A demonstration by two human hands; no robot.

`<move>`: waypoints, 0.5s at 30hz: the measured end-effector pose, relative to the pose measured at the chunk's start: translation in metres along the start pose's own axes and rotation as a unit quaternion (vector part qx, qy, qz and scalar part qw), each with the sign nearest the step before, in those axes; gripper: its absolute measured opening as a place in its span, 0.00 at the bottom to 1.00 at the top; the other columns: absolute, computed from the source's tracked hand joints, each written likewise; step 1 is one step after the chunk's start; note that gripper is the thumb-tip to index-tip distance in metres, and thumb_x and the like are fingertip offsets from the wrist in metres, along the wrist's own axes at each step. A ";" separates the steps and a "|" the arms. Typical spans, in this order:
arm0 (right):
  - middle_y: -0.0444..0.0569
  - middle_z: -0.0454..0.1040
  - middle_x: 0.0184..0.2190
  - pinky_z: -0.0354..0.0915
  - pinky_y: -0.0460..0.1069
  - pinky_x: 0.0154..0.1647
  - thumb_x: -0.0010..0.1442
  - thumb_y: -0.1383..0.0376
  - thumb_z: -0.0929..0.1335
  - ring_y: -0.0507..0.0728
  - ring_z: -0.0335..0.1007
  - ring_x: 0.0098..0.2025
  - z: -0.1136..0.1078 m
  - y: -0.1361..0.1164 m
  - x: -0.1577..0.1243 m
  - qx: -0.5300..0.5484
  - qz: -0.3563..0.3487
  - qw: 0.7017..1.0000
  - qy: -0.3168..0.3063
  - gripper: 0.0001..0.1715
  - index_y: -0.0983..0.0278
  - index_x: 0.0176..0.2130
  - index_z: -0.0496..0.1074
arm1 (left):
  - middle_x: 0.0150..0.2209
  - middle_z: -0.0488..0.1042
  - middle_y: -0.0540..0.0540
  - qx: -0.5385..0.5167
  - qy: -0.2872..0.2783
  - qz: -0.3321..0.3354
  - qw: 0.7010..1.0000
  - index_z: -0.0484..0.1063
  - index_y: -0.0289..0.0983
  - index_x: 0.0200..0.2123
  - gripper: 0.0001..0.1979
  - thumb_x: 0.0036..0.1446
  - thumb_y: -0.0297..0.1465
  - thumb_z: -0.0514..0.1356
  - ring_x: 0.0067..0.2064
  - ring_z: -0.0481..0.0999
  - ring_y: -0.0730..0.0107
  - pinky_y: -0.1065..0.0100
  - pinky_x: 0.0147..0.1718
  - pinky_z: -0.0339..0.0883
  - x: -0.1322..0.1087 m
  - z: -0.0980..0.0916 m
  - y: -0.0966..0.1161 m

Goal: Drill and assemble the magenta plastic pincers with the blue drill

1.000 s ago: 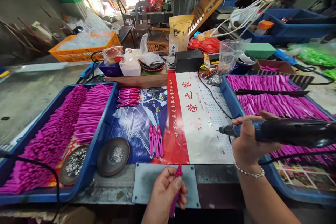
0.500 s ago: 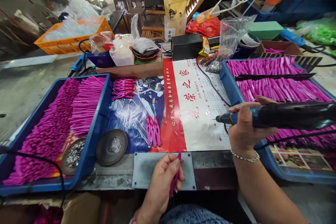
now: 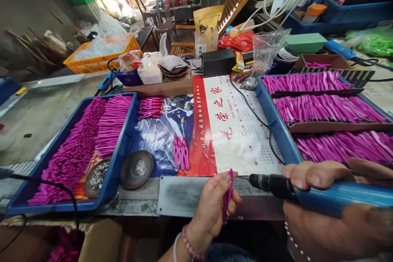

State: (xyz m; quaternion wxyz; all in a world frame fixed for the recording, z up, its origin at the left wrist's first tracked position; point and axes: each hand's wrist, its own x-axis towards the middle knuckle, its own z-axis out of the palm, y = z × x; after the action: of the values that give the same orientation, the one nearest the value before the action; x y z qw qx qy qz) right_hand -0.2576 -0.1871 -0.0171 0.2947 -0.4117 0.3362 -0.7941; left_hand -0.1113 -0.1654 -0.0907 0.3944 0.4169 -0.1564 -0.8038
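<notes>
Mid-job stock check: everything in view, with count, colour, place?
magenta piece: one, magenta, pinched in left hand
power screwdriver: one, blue-black, in right hand, tip beside piece
left tray: one, blue, bench left, full of magenta parts
right tray: one, blue, bench right, rows of magenta parts
metal dishes: two, dark, one beside left tray, one inside it
loose clips: three, magenta, on poster
poster: one, red-white-blue, bench centre
black box: one, black, behind poster
orange crate: one, orange, far left
hands: two, bare, near edge
</notes>
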 end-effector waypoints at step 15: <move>0.44 0.68 0.30 0.65 0.51 0.30 0.58 0.52 0.73 0.55 0.66 0.27 -0.011 0.006 0.008 -0.299 0.055 0.950 -0.065 0.21 0.60 0.46 0.68 | 0.18 0.70 0.50 -0.041 0.035 0.002 0.999 0.69 0.31 0.31 0.25 0.46 0.48 0.69 0.14 0.61 0.84 0.81 0.13 0.50 -0.001 -0.010 -0.006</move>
State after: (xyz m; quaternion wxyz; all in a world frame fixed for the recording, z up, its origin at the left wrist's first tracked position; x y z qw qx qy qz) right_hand -0.2697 -0.1938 -0.0225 0.2223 -0.5127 0.5606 -0.6111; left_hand -0.1062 -0.1601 -0.1002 0.4182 0.4280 -0.1107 -0.7935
